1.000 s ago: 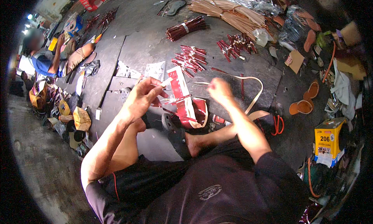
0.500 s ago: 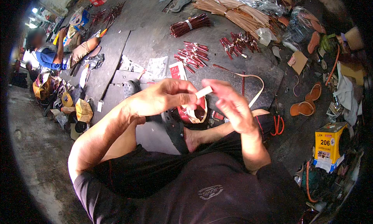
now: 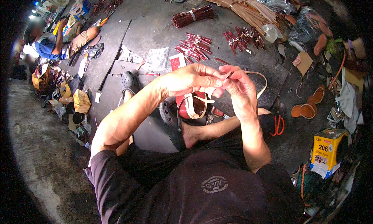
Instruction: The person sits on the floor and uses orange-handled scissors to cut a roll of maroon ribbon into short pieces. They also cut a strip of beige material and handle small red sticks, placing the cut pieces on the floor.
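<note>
My left hand (image 3: 196, 81) and my right hand (image 3: 240, 86) meet above the dark board, fingertips close together. Between them is a short narrow strip (image 3: 229, 75), pale on one side and darker on the other. Both hands pinch it, though the fingers cover most of it. Just below lies a dark red rounded piece (image 3: 185, 112) with a cream band (image 3: 189, 103) looped over it. A long cream strip (image 3: 264, 81) curves away behind my right hand.
Dark red strips lie in a tied bundle (image 3: 193, 16) and loose piles (image 3: 194, 45). Red-handled scissors (image 3: 277, 126), brown sandals (image 3: 305, 107) and a yellow can (image 3: 328, 149) are at right. A grey clog (image 3: 129, 83) is left of centre. Another person (image 3: 52, 43) sits far left.
My right hand has come in to the strip, its fingers closing on it. Before, it was blurred and apart from the left, which held the pale strip. Both hands are slightly higher in view.
</note>
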The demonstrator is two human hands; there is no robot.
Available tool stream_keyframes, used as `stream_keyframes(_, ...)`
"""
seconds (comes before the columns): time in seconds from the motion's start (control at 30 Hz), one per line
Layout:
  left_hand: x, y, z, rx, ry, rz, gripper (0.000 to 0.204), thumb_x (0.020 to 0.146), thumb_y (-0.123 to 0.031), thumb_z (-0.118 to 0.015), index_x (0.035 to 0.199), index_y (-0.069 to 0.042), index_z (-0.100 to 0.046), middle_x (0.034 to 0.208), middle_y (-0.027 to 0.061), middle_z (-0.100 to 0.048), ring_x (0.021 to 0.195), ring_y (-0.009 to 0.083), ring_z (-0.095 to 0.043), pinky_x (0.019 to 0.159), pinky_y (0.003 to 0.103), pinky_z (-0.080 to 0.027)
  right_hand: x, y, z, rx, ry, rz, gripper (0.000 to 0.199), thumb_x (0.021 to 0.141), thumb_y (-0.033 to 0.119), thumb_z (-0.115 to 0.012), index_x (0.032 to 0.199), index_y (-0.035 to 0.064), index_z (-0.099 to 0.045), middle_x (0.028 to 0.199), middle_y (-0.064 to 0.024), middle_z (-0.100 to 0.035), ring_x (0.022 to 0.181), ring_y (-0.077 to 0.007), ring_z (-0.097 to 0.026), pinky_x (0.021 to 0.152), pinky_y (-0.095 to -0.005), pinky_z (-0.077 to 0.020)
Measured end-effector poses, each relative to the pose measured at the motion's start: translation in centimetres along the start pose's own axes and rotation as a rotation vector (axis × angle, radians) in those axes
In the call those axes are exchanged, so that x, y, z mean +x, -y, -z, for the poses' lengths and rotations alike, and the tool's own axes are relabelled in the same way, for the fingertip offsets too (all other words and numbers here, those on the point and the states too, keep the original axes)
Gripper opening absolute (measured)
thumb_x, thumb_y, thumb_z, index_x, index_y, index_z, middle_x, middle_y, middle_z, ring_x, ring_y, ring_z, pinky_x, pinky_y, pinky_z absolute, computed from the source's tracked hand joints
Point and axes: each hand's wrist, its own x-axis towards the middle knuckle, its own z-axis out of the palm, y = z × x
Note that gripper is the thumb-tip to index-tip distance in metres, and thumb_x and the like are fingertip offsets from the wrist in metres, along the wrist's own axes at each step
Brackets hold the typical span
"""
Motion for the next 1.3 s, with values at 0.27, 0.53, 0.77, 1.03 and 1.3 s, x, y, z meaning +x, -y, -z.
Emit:
stream_keyframes(0.27, -0.1, 16.4, 17.0, 1.702, -0.672, -0.091, 0.031, 0.087, -0.026, -0.068, 0.105, -0.002, -0.064, 0.093, 0.019, -0.068, 0.086, 0.0356, -0.068, 0.077, 0.045, -0.055, 0.4, 5.5, 0.4, -0.04, -0.07, 0.042, 0.015, 0.1, 0.019, -0.056, 0.104, 0.0042, -0.054, 0.079, -0.0076, -0.062, 0.062, -0.0111, -0.059, 0.063, -0.026, -0.0517)
stream_keyframes(0.53, 0.0, 16.5, 17.7, 1.725, -0.602, 0.044, 0.036, 0.089, -0.016, -0.055, 0.124, -0.01, -0.058, 0.12, 0.0191, -0.061, 0.104, 0.0304, -0.065, 0.076, 0.042, -0.054, 0.5, 1.6, 0.6, -0.183, -0.031, -0.28, 0.014, 0.099, 0.016, -0.058, 0.105, 0.0036, -0.059, 0.082, -0.0055, -0.066, 0.065, -0.0079, -0.061, 0.058, -0.0224, -0.0503)
stream_keyframes(0.77, -4.4, -1.3, 7.6, 1.031, -0.913, -0.311, 0.032, 0.09, -0.02, -0.067, 0.11, 0.003, -0.059, 0.096, 0.0162, -0.071, 0.091, 0.025, -0.07, 0.079, 0.035, -0.056, 2.7, 2.5, -1.4, -0.205, 0.027, -0.249, 0.015, 0.099, 0.019, -0.06, 0.103, 0.0047, -0.061, 0.084, -0.0057, -0.068, 0.06, -0.0061, -0.058, 0.052, -0.0205, -0.0467)
stream_keyframes(1.03, -10.7, -6.6, -2.3, 0.39, -0.739, -0.44, 0.028, 0.099, -0.019, -0.059, 0.116, 0.004, -0.058, 0.109, 0.0148, -0.067, 0.1, 0.0203, -0.067, 0.094, 0.033, -0.055, 3.1, 6.0, -7.7, -0.35, 0.172, -0.118, 0.018, 0.097, 0.019, -0.063, 0.1, 0.0017, -0.064, 0.086, -0.0046, -0.07, 0.068, -0.008, -0.062, 0.06, -0.0232, -0.0482)
stream_keyframes(1.3, -10.4, -3.6, -1.9, 0.242, -0.574, -0.419, 0.044, 0.104, -0.03, -0.048, 0.134, 0.003, -0.052, 0.118, 0.0127, -0.065, 0.107, 0.0169, -0.064, 0.099, 0.032, -0.049, 4.0, 4.5, -7.8, -0.478, 0.098, -0.075, 0.018, 0.096, 0.016, -0.063, 0.098, -0.0017, -0.065, 0.083, -0.008, -0.071, 0.078, -0.0113, -0.066, 0.069, -0.0273, -0.0509)
